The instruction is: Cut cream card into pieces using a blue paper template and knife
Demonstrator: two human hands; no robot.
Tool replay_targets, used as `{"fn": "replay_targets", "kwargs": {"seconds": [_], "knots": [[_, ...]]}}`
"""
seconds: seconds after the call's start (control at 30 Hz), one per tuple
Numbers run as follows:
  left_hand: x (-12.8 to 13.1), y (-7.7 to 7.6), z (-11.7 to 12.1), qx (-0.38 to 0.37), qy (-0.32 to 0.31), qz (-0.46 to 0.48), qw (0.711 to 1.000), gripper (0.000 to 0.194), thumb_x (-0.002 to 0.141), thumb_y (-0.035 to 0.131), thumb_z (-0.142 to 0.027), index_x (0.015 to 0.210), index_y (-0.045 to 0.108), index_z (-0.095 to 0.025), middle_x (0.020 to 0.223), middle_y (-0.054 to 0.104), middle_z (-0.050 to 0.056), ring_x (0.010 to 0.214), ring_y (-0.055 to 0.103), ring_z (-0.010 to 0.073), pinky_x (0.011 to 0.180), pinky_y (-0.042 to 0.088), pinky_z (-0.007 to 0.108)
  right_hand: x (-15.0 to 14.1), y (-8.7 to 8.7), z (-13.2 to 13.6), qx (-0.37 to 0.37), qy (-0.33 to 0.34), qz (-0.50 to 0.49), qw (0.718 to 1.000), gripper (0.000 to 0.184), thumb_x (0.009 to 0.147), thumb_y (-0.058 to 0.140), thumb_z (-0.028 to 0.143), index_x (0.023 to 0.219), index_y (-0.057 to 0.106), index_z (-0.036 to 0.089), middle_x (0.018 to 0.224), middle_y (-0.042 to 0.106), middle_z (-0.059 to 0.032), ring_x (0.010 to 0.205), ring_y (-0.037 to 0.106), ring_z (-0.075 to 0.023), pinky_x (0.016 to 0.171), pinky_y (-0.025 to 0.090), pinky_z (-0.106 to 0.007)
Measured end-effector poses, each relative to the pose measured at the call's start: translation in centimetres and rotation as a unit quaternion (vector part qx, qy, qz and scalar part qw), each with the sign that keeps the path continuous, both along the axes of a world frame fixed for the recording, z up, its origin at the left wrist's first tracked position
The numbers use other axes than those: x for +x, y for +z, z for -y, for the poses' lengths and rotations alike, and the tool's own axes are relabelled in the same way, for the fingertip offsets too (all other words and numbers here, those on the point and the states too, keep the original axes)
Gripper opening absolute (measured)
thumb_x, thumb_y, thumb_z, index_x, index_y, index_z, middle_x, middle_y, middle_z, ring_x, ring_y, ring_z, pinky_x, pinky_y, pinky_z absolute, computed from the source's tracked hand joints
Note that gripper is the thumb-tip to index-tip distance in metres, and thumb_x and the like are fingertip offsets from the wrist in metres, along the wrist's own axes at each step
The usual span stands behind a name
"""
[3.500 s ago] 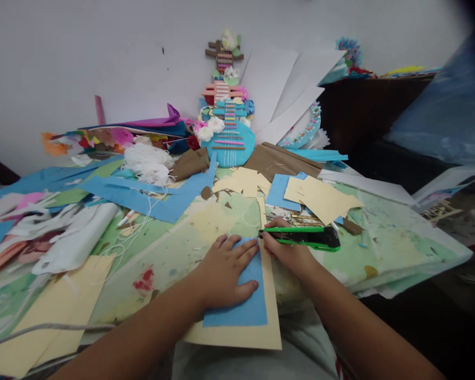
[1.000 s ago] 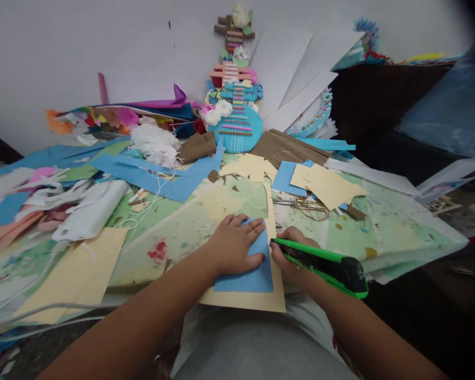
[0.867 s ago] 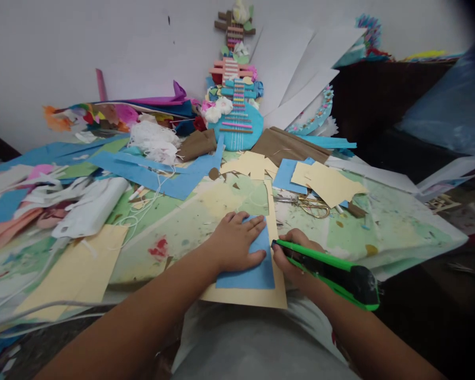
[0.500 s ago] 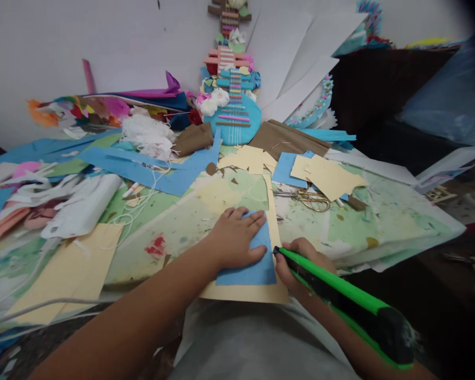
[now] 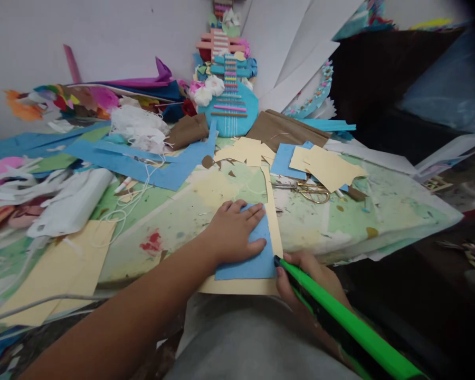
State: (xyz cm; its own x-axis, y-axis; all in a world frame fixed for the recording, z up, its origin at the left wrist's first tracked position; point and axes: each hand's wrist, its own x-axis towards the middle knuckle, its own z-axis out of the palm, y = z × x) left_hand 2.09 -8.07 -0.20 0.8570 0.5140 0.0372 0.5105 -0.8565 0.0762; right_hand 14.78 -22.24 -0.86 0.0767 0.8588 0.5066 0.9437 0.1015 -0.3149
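My left hand (image 5: 237, 235) lies flat with its fingers spread on a blue rectangular sheet (image 5: 261, 266). Beneath that sheet is a larger cream sheet (image 5: 241, 286), showing as a strip along the right side and the near edge. In my right hand (image 5: 320, 270) is a long green and black tool (image 5: 340, 311) that looks like a utility knife. Its dark tip sits by the blue sheet's lower right edge, over the cream paper. I cannot make out a blade.
Gold-handled scissors (image 5: 314, 191) lie beyond my right hand, beside cream offcuts (image 5: 328, 166). A blue guitar-shaped craft (image 5: 231, 113) leans at the back wall. To the left are a white power strip (image 5: 73, 203), cords and cream sheets (image 5: 59, 274). The table edge (image 5: 380, 253) drops off at right.
My right hand has drawn the knife slightly toward me along the right edge of the blue sheet. My left hand stays pressed there. The view has shifted a little.
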Motion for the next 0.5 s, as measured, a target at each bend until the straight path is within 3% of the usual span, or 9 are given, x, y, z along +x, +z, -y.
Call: {"fn": "replay_targets", "kwargs": {"seconds": [0.5], "knots": [[0.0,-0.2,-0.2,-0.004,0.001,-0.011,1.000,0.066,0.077,0.032,-0.054,0.134,0.031,-0.021,0.140,0.032,0.000,0.119,0.030,0.0315,0.097,0.020,0.047,-0.7,-0.1,1.3,-0.031,0.006,-0.018,0.999,0.007,0.074,0.047,0.019,0.072,0.042,0.021,0.050,0.058,0.0014,0.039,0.057,-0.0139,0.038,0.042,-0.021]]}}
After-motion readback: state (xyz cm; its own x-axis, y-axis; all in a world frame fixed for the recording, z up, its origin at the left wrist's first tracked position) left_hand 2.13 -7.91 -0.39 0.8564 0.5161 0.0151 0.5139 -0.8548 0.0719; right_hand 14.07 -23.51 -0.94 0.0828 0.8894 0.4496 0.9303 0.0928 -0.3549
